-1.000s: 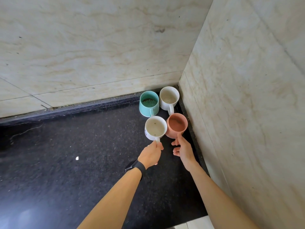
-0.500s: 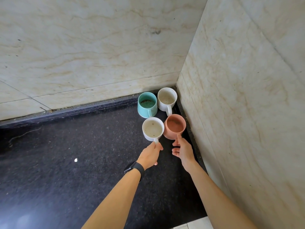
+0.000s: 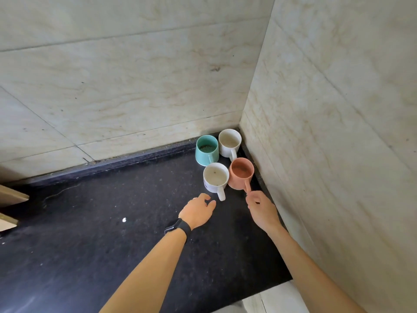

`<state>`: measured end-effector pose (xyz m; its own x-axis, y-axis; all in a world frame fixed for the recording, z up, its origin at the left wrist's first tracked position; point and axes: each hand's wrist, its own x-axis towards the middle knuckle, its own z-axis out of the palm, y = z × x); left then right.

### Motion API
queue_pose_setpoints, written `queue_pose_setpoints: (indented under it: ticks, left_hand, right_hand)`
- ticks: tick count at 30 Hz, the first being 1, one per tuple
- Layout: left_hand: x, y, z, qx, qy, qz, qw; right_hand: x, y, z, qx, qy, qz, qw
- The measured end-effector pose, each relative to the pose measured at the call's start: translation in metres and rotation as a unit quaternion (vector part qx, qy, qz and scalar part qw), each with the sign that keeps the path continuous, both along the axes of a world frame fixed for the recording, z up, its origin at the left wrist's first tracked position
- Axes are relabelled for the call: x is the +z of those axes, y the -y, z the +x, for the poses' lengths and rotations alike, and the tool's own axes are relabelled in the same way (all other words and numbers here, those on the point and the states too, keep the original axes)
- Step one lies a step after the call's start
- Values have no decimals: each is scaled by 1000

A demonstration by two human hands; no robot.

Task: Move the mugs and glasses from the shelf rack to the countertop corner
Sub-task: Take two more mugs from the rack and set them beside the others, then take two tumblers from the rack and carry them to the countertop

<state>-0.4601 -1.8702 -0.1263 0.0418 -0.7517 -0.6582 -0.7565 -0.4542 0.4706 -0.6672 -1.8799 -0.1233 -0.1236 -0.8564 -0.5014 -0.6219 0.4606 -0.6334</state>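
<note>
standing upright in the countertop (image 3: 112,256) corner, four mugs; left hand (image 3: 197,211) loosely spread, right hand (image 3: 261,210) fingertips touching pink mug (image 3: 241,177) handle.

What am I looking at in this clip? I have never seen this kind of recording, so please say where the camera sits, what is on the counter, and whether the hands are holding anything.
No machine here: a person works with bare hands, and the one camera is worn on their head, looking forward and down. That is why both forearms enter from the bottom of the picture.

The dark surface is a black countertop meeting two pale stone walls in a corner. Four mugs stand upright there: a teal mug and a white mug at the back, another white mug and a terracotta mug in front.

The left hand, with a dark band on its wrist, is open beside the front white mug's handle, holding nothing. The right hand has its fingertips at the terracotta mug's handle; whether it grips it I cannot tell.
</note>
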Motion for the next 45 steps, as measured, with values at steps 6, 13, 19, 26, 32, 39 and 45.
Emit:
queue_pose_setpoints:
  ticks: [6,13,19,26,32,39,45]
  left_hand:
    - [72,-35,71,-49,155,-133,978]
    - [166,-135,166,72,302,-241,919]
    - [232,-302,209,239,409,-235,849]
    - [280,-547,167,444,474,-176,740]
    - [310,-763,79,584,523,-93,614]
    - [329,-972,-16,658,560,-37,502]
    - [346,-1128,-63,682,565,5,464]
  right_hand:
    - [76,-10,53,199,-68,-141,967]
    - [175,-29,181,445,-39,-313,839]
    - [231,-113,278,573,45,-416,705]
    - [270,-307,345,699,188,-426,542]
    - [304,-516,349,773,276,-415,394]
    - [323,-752,320,817,337,-391,259]
    - [329,-926,302,827,356,-380,211]
